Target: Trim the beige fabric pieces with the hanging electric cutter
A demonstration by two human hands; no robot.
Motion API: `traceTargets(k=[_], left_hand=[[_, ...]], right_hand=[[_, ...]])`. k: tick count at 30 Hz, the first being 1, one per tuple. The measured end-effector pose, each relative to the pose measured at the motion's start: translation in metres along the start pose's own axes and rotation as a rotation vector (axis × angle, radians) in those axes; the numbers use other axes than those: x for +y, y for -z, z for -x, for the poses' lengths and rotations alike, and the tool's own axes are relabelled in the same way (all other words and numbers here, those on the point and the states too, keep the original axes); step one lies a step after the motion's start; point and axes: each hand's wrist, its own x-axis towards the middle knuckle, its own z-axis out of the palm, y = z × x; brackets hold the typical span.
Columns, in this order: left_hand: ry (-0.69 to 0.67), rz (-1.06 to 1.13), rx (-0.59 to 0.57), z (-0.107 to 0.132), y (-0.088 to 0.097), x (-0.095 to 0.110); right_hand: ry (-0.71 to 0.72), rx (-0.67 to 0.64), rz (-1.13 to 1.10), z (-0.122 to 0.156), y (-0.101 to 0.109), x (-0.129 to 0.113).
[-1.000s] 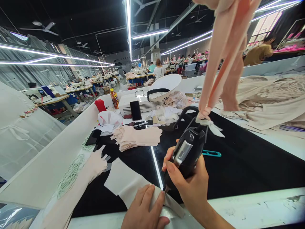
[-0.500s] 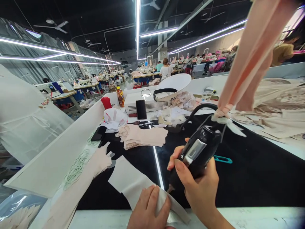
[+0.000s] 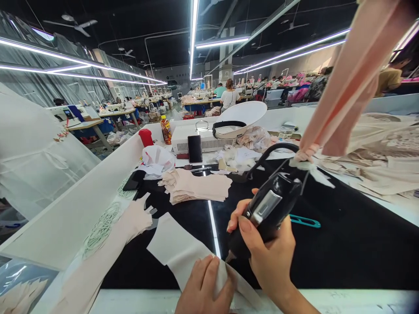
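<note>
My right hand is wrapped around a black corded handheld tool with a silver plate on its side. Its narrow tip points down and left, at the upper edge of a pale fabric piece; whether it touches cannot be made out. My left hand holds that fabric at the table's near edge, fingers close together on top and thumb to the right. Past the hand, the cloth runs on as a narrow strip to the right. A knotted pink fabric strip hangs down to the tool's cord end.
Stacked fabric pieces lie on the black mat, with a teal tool at right. Behind are a phone, a white box and a bottle. More cloth and green cord lie left.
The tool in my right hand has shifted slightly left, its tip closer to the fabric edge beside my left fingers. My left hand stays on the fabric. The view has moved slightly.
</note>
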Motion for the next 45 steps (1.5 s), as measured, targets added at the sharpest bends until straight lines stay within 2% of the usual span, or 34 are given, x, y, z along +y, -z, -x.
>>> traceTargets(k=[4, 14, 17, 25, 31, 39, 45], left_hand=[[-0.016, -0.014, 0.007, 0.003, -0.002, 0.001], [0.017, 0.054, -0.056, 0.006, -0.003, 0.001], [0.056, 0.080, -0.111, 0.005, -0.001, 0.003], [0.173, 0.074, -0.164, 0.008, 0.003, 0.011], [0.081, 0.036, -0.145, 0.013, -0.001, 0.006], [0.225, 0.089, -0.119, 0.011, -0.002, 0.018], [0.234, 0.119, -0.168, 0.008, 0.001, 0.019]], right_hand=[[-0.009, 0.015, -0.069, -0.002, -0.006, 0.001], [0.008, 0.007, -0.021, 0.000, -0.012, 0.000], [0.007, 0.014, -0.016, 0.000, -0.011, 0.000], [0.002, 0.005, -0.005, 0.000, -0.011, 0.004], [-0.022, 0.000, -0.107, -0.003, -0.017, 0.004], [-0.006, -0.028, -0.101, -0.002, -0.022, 0.009], [-0.016, -0.043, -0.087, -0.002, -0.019, 0.012]])
